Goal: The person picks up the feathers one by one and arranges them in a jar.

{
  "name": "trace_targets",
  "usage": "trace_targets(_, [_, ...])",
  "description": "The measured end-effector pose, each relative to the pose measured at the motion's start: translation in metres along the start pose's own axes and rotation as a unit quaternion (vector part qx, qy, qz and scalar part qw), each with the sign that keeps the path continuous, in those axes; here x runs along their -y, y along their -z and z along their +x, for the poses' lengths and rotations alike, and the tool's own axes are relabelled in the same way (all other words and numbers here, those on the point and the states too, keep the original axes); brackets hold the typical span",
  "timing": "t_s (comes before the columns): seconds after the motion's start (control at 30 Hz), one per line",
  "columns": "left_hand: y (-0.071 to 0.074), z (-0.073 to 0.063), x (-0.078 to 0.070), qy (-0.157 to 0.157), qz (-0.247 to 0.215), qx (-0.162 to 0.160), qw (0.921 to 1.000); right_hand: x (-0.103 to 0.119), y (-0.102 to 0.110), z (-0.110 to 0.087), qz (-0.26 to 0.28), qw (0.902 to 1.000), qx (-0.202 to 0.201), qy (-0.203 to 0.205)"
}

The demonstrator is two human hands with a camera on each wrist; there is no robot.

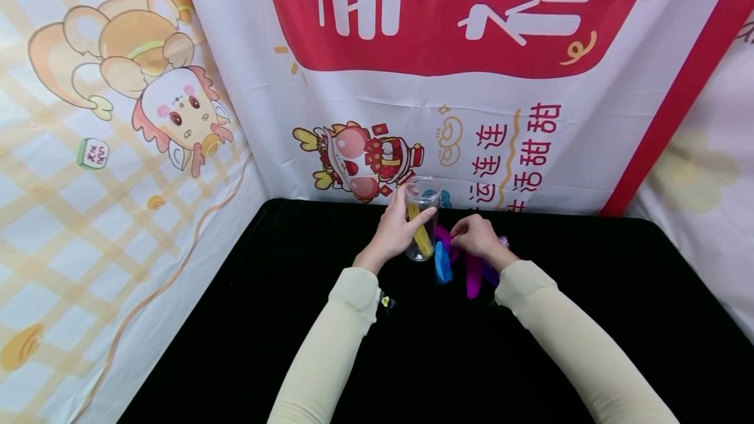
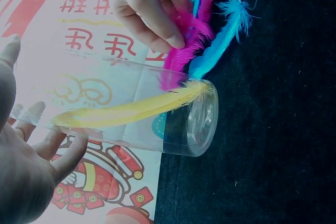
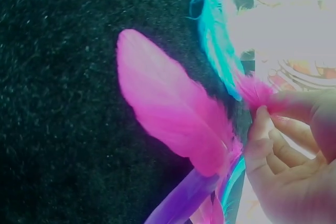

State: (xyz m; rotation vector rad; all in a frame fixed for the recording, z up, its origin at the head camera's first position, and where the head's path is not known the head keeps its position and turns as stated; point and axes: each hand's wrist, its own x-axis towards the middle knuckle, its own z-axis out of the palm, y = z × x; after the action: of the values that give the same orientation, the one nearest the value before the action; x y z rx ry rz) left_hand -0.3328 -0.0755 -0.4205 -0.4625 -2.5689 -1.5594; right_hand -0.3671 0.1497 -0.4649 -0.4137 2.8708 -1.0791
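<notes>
Cup (image 2: 144,90) with clear walls and a yellow feather (image 2: 126,113) inside is gripped round its side over the black worktop (image 1: 235,319) by the left hand (image 1: 396,231), apparently for steadiness, while just beside it the right hand (image 1: 476,237) pinches a pink feather (image 2: 184,59), probably because it is delicate.

V. glossy cup (image 2: 134,92) (tblcloth (image 1: 424,358) matt)

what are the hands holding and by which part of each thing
The left hand holds the clear container around its upper wall. The right hand pinches a pink feather at a fluffy part; which end cannot be told.
</notes>
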Motion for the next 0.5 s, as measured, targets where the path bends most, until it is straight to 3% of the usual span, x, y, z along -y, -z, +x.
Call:
trace_targets(0.23, [0.0,0.0,0.0,0.0,-0.002,0.001,1.0,0.005,0.006,-0.006,0.057,0.9979,0.01,-0.028])
trace_targets(0.5, [0.001,-0.002,-0.001,-0.005,0.004,0.0,1.0,0.01,0.012,-0.012,0.155,0.9861,0.021,-0.057])
